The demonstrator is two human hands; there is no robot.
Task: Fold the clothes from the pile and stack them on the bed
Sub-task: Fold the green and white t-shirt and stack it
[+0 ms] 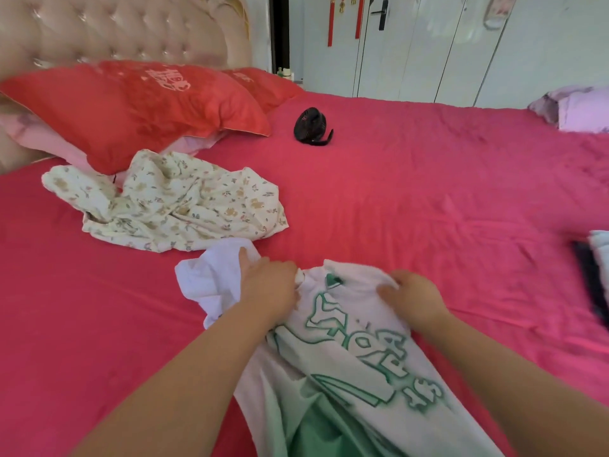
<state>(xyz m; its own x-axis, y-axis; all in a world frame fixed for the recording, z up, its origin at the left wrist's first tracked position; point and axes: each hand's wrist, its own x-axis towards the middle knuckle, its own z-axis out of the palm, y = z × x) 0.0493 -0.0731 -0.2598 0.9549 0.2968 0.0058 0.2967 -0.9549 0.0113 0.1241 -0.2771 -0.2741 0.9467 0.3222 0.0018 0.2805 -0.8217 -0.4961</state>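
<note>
White T-shirt [346,351] with green lettering: lies print side up on the near part of the bed [428,192], its hem end running out of view below. Not yet folded; one sleeve lies bunched to the left.
Left hand [268,288]: fingers curled round gathered fabric at the shirt's left shoulder.
Right hand [417,298]: fingers bent over the opposite shoulder edge, gripping it.
Floral garment [178,209]: crumpled heap just beyond the shirt, against the pillows, untouched.
Progress, as judged: early. The shirt is only being laid flat; the floral piece is left; no finished stack shows plainly. A dark item [590,278] and a pale item [601,249] at the right edge may be folded clothes, but are too cropped to tell.
Surroundings: red pillows [131,110], tufted headboard [115,31], small black fan [311,127] well beyond the shirt, lilac bedding [580,110] at the far corner, white wardrobe doors [428,44].
Obstructions: none in the folding area; the floral heap lies near the bunched sleeve.
</note>
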